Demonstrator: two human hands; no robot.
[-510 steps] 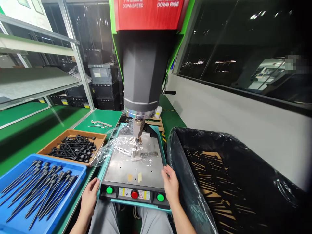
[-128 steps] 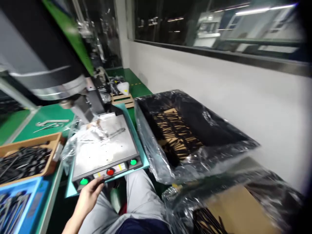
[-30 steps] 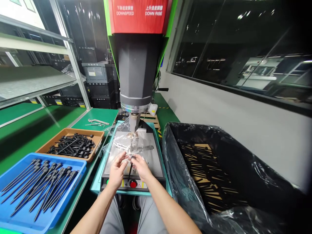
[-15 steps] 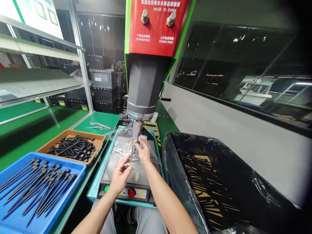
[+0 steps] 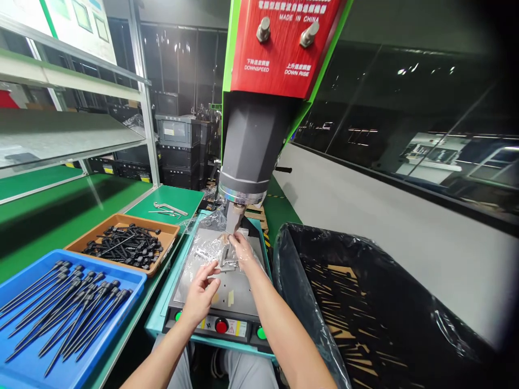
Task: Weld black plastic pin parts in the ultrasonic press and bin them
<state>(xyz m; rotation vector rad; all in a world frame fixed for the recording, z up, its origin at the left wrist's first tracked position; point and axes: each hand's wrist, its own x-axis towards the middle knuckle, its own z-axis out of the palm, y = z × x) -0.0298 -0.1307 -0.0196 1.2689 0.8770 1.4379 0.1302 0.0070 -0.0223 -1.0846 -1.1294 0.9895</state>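
Observation:
My right hand [image 5: 242,252] reaches to the metal fixture [image 5: 226,254] under the machine's grey metal horn [image 5: 234,217]. Its fingertips are pinched together just beside the horn's lower end; what they hold, if anything, is hidden. Over the metal base plate [image 5: 198,289] hovers my left hand [image 5: 203,292], fingers apart and holding nothing, near the fixture's front. Clear plastic film [image 5: 207,246] lies around the fixture. Along the front of the base are a red button [image 5: 221,326] and green buttons [image 5: 261,333].
On the left, a blue tray [image 5: 140,283] holds long black rods with thick heads, and an orange tray [image 5: 172,237] holds black screw-like parts. A wrench [image 5: 172,208] lies behind them. At right stands a bin lined with black plastic [image 5: 308,319], with thin dark pieces inside.
The view has shifted slightly left, so the machine sits further right. My right fingers have closed in by the horn, and the small dark piece at their tips is now hidden. My left hand stays put.

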